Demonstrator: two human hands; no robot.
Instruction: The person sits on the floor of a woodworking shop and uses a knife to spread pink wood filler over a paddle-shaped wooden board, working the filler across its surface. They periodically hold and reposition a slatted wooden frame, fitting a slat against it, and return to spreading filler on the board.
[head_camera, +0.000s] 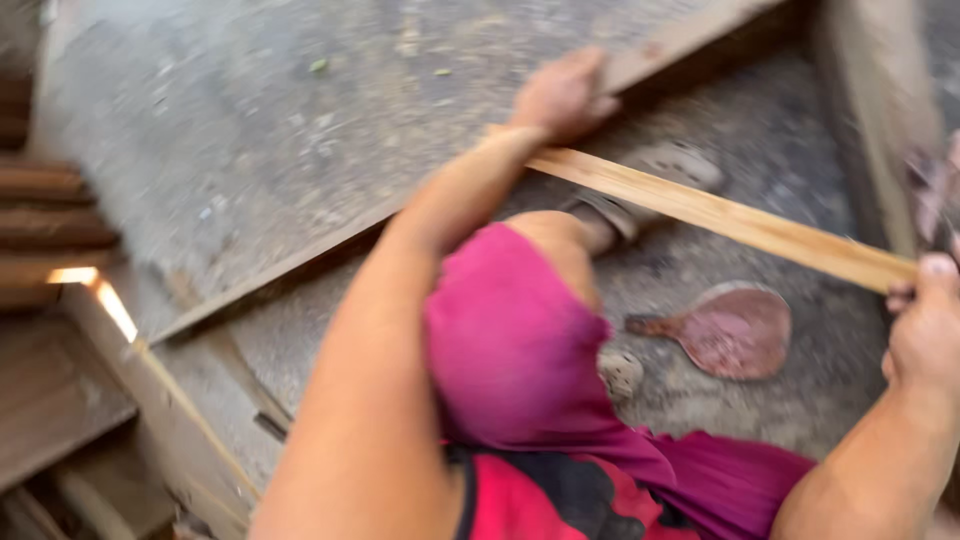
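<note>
A long pale wooden strip (740, 222) runs slantwise from the upper middle to the right edge. My left hand (565, 92) rests at its far end, fingers flat on the edge of a grey board (250, 130). My right hand (925, 325) grips the near end of the strip, thumb on top. Below the strip I see my bent knee in pink shorts (520, 340) and my sandalled foot (655, 185) on the ground. The picture is blurred by motion.
A reddish wooden paddle (730, 330) lies on the dusty ground under the strip. Stacked brown planks (45, 215) sit at the left edge, and a pale wooden frame piece (160, 400) runs down the lower left. A thick plank (880, 110) stands at the upper right.
</note>
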